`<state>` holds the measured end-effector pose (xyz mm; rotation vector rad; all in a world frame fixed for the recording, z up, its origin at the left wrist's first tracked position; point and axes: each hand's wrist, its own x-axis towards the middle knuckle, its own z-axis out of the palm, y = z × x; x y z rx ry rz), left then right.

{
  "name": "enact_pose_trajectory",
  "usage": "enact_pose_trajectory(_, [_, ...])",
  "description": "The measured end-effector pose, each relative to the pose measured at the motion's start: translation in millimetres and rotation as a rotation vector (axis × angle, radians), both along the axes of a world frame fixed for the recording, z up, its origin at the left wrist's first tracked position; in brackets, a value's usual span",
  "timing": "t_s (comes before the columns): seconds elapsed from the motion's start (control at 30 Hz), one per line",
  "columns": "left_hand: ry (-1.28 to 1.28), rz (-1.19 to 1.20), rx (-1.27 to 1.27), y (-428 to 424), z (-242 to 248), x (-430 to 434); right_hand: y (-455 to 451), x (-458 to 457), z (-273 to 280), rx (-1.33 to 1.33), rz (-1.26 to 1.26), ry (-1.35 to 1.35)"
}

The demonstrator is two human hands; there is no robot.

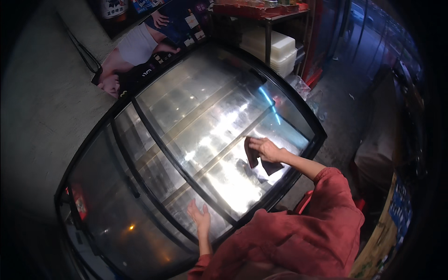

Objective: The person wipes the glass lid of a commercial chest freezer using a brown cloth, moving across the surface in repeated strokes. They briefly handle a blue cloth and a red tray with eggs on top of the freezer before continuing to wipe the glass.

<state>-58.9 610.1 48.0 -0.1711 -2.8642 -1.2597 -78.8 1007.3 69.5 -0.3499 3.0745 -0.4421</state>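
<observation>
In front of me is a wide display cabinet with a black frame (157,138) and sliding glass panels. Inside, shelf rails and a bright metal interior show through the glass (196,122), along with strong glare. My right hand (268,149) grips a dark brown cloth (251,154) over the right-hand pane, and part of the cloth hangs below my fingers. Further left and lower, my left hand (199,217) is held with its fingers apart and nothing in it. It is over the glass near the middle frame bars; whether it touches cannot be told.
Beyond the cabinet, a metal rack (268,42) holds white foam boxes (285,52) and a red tray (259,10). Posters (136,45) cover part of the grey wall (38,122). Plastic bags (315,101) lie by the cabinet's right side. A wooden edge (376,231) is at lower right.
</observation>
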Motion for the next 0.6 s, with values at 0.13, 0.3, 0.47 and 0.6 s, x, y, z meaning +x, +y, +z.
enact_pose_trajectory(0.13, [-0.122,0.429,0.161,51,-27,-22,81,-77,24,0.179,-0.116,0.163])
enact_pose_trajectory(0.3, [-0.265,0.754,-0.184,82,-58,-29,144,-199,19,0.161,-0.014,0.495])
enact_pose_trajectory(0.47, [-0.277,0.889,-0.375,90,-61,-32,176,-326,39,0.230,-0.389,0.446])
enact_pose_trajectory(0.6, [-0.177,0.893,-0.403,94,-59,-30,208,-322,77,-0.160,-0.329,0.382])
